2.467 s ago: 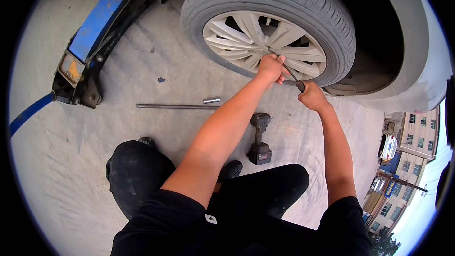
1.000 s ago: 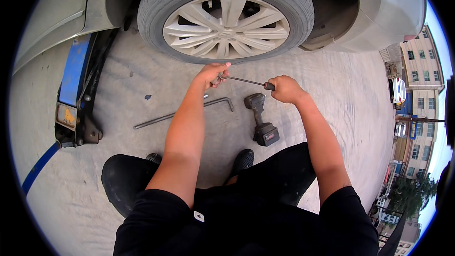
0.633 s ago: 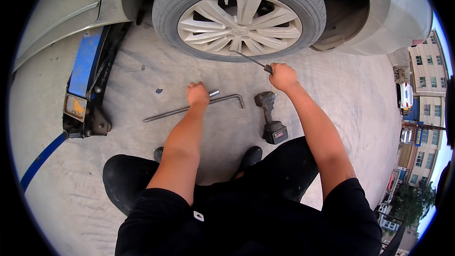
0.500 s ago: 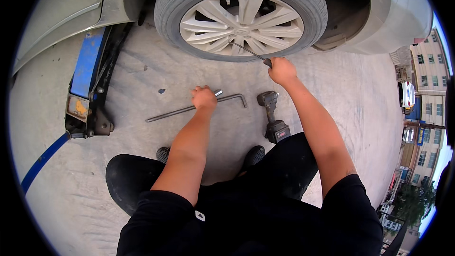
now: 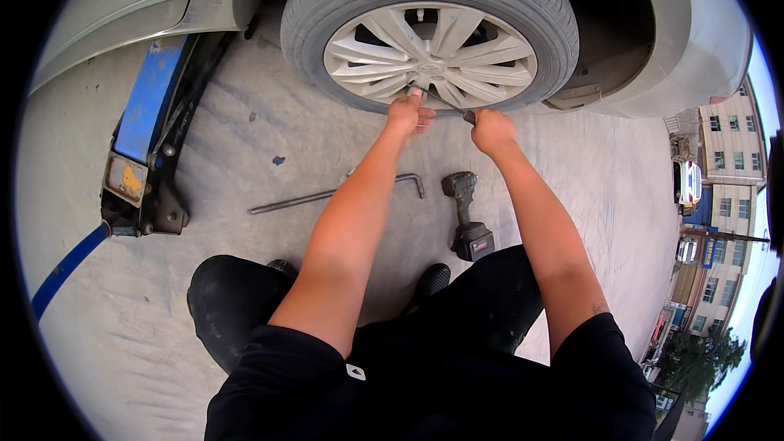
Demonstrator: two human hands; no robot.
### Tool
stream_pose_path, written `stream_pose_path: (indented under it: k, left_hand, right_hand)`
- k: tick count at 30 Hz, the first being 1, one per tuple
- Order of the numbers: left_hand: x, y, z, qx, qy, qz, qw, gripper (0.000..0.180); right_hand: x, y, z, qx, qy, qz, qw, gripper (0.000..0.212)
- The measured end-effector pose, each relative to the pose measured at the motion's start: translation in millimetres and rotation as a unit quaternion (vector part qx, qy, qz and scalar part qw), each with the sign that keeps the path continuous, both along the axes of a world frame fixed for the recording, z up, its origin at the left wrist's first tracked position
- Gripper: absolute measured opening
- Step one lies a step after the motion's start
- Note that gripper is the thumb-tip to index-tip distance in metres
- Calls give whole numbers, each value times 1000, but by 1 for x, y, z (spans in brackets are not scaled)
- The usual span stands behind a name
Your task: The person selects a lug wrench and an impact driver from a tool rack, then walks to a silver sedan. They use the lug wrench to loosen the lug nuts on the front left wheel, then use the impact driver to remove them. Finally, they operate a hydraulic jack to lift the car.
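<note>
The right hand (image 5: 494, 131) was closed around the dark handle of a thin, dark metal hooked tool (image 5: 447, 104), whose shaft slanted up and leftward to the lower part of the hub of a silver, many-spoked alloy wheel (image 5: 430, 71). The left hand (image 5: 407, 117) was raised at the hooked end with its fingers partly curled; whether they pinched the shaft or merely rested beside it, I could not tell. The wheel sat inside a worn grey rubber tyre (image 5: 310, 41), just beyond both hands. To work well there, the left fingertips would probably have done best steadying the hooked end without covering it, while the right wrist gave small, controlled turns; a hard lever against the spokes would likely have risked scratching their finish or letting the tip slip toward the fingers. Keeping the shaft in line with the right forearm seemed sensible. As for containers, I made out no box, tray or bin; the nearest to one was the dark, hollow wheel arch (image 5: 621, 49), which housed the tyre. The long grey steel bar with a bent end (image 5: 286, 204) and the black cordless power driver (image 5: 463, 204) lay loose on the pale concrete floor (image 5: 220, 212), below the wheel.
</note>
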State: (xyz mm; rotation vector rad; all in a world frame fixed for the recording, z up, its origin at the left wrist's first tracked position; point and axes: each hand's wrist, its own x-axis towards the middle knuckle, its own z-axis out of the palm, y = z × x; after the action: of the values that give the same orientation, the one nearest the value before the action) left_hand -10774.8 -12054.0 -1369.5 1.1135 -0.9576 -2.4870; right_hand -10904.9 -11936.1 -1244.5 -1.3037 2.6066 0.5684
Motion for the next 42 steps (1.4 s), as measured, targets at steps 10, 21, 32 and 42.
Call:
stream_pose_path:
  k: [10, 21, 32, 42]
  left_hand:
    - [-24, -22, 21, 123, 122, 80, 982, 28]
    - [-18, -24, 7, 139, 156, 92, 974, 26]
    - [-30, -23, 36, 176, 181, 132, 959, 29]
    - [-24, -19, 18, 168, 172, 122, 963, 30]
  right_hand:
    - [16, -39, 41, 73, 43, 15, 996, 23]
    - [96, -39, 45, 40, 30, -66, 997, 25]
    - [35, -71, 101, 131, 49, 110, 984, 22]
    - [48, -53, 84, 91, 27, 73, 993, 21]
